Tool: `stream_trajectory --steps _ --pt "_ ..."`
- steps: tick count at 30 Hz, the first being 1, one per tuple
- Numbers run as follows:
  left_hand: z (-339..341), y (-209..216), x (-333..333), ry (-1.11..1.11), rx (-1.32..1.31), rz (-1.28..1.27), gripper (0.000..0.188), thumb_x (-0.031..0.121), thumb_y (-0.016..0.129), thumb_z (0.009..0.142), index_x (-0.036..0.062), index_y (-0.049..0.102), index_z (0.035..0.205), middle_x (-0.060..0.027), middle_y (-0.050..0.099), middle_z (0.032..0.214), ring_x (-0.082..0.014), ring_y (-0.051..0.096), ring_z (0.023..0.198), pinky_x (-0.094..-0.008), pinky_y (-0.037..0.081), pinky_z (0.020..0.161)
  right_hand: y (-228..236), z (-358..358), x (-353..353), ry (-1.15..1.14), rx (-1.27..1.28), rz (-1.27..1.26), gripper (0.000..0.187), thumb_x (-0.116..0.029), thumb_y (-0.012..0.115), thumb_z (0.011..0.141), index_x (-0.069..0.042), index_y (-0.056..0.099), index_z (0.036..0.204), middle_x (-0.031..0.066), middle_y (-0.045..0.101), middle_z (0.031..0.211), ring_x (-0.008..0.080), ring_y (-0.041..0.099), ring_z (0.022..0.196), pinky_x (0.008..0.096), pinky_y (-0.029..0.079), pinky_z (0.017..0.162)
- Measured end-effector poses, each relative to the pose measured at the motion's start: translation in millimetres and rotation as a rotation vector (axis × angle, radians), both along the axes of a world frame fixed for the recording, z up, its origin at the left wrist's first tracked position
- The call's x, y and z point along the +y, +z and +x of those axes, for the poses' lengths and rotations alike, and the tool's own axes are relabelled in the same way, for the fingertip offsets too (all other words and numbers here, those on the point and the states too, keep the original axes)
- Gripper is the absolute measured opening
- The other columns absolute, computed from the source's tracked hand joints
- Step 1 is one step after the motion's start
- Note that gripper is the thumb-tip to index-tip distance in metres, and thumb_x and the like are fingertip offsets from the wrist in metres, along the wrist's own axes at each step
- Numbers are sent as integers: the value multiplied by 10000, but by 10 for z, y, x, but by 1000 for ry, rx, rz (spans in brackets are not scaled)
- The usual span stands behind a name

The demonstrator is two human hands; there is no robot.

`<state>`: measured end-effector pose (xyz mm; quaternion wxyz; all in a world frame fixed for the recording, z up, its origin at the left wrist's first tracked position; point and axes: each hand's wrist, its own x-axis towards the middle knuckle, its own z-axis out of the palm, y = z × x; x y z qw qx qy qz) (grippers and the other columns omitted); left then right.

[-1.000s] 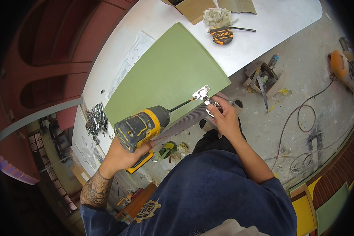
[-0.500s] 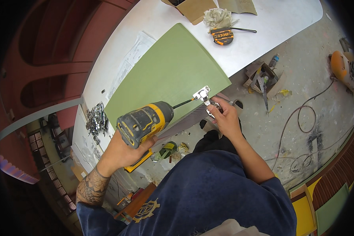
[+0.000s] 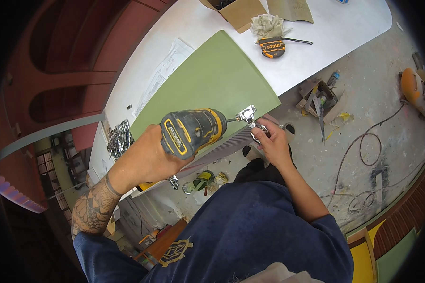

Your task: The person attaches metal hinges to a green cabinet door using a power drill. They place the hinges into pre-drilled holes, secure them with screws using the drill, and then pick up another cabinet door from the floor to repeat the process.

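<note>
My left hand (image 3: 158, 153) is wrapped round the grip of a yellow and black cordless drill (image 3: 193, 132). Its thin bit points right and reaches a silver cabinet hinge (image 3: 246, 113) lying on a green panel (image 3: 212, 80), close to the panel's near right corner. With the fingers of my right hand (image 3: 274, 140) I grip the hinge's arm, which sticks out past the panel's edge. Another silver hinge (image 3: 174, 182) shows at the near edge of the panel, below the drill. The drill's handle is mostly hidden by my left hand.
A white table (image 3: 316, 52) carries the panel, a heap of hinges (image 3: 120, 137), paper drawings (image 3: 163, 68), a tape measure (image 3: 272, 47), a crumpled cloth (image 3: 267, 26) and a cardboard box (image 3: 238, 14). On the floor are a small open carton (image 3: 316, 96), a cable (image 3: 359, 141) and an orange machine (image 3: 413, 87).
My left hand and the drill have shifted right and turned, the bit now steeper at the hinge. My right hand keeps its hold on the hinge. The view has moved slightly.
</note>
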<state>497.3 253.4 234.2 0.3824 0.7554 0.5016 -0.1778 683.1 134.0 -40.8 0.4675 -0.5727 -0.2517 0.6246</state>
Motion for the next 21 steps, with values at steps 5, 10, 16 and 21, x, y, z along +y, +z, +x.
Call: stream_trajectory --steps 5,10,16,21 --pt "24 -8 17 -12 14 -13 375 156 750 872 14 680 1212 -175 705 1131 -325 690 1039 -409 545 966 -20 6 -1 1 10 0 426 -282 743 981 3 690 1293 -33 619 756 41 551 651 235 486 556" --pt "-23 -78 46 -60 19 -15 377 159 751 868 16 685 1210 -174 706 1134 -332 683 1051 -413 539 979 -5 10 6 5 -21 1 420 -283 742 981 4 694 1284 -37 605 744 44 540 629 234 475 550" --pt "-75 -175 32 -90 -60 41 317 149 731 869 18 695 1156 -178 724 1030 -330 702 932 -404 561 890 -49 2 5 2 -10 0 420 -283 738 982 4 692 1285 -35 613 745 46 546 630 236 483 558" --pt "-124 -181 12 -44 -87 70 302 132 721 871 16 695 1149 -181 749 969 -318 733 844 -391 589 813 -34 10 12 8 -10 5 426 -285 738 982 3 686 1291 -31 619 758 47 555 642 236 489 562"
